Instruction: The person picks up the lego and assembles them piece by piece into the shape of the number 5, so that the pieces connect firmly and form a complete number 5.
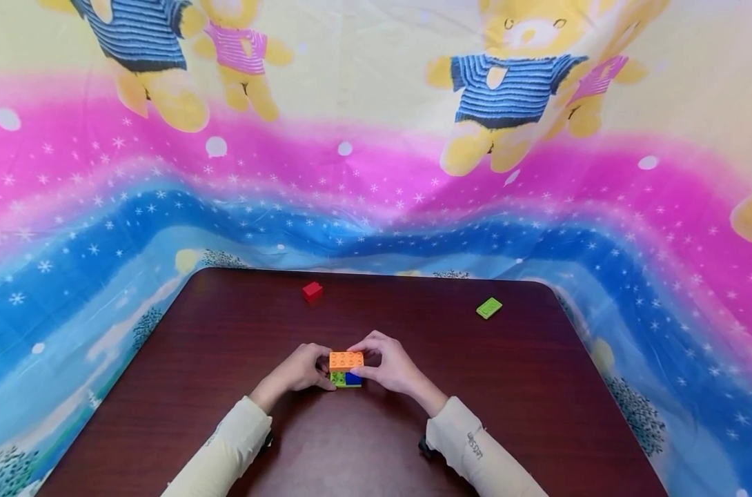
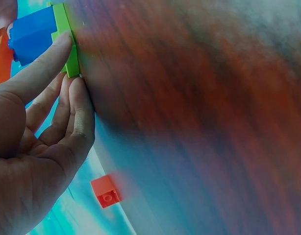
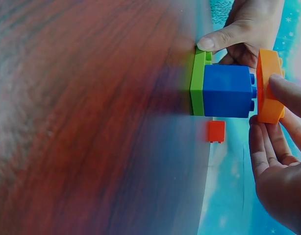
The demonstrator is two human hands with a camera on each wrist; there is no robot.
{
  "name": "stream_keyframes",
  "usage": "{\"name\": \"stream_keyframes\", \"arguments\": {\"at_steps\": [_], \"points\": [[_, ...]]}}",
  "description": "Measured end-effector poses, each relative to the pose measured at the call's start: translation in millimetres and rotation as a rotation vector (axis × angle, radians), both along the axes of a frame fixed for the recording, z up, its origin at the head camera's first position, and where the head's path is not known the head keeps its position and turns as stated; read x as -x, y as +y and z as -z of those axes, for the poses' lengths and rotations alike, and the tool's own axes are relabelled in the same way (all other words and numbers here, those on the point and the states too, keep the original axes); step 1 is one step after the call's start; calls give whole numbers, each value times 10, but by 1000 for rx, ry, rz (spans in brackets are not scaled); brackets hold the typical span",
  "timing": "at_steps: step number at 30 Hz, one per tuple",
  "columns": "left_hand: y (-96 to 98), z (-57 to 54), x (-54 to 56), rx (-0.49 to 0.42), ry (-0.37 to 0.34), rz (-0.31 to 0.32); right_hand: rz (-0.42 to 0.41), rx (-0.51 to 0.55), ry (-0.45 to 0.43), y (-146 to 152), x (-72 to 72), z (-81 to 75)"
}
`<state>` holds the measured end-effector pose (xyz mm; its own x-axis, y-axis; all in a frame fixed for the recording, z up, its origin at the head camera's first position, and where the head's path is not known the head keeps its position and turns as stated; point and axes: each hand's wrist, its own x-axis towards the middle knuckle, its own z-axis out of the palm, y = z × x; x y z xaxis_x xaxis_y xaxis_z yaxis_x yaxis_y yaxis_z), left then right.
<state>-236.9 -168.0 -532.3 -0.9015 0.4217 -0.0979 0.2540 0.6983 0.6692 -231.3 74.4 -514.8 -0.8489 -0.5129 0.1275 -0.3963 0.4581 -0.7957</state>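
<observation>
My left hand point(image 1: 304, 367) pinches one end of a green building plate point(image 2: 66, 41) with thumb and fingers, holding it against the table. On the plate's other end sits a tall blue brick point(image 3: 228, 91), its studs facing up. My right hand point(image 1: 391, 364) pinches an orange brick point(image 3: 269, 87) between thumb and fingers. In the right wrist view the orange brick hangs just above the blue studs, with a narrow gap between them. From the head view, the orange brick covers part of the blue one.
A red brick point(image 1: 312, 291) lies near the table's far edge, left of centre. Another green plate point(image 1: 489, 308) lies at the far right. The dark wooden table point(image 1: 227, 317) has a printed cloth point(image 1: 376, 172) hanging behind and around it.
</observation>
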Motion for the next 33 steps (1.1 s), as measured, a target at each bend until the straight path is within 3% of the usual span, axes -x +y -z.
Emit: {"name": "stream_keyframes", "arguments": {"at_steps": [33], "points": [[-11, 3, 29, 3, -6, 15, 6, -53, 50, -35, -14, 58]]}}
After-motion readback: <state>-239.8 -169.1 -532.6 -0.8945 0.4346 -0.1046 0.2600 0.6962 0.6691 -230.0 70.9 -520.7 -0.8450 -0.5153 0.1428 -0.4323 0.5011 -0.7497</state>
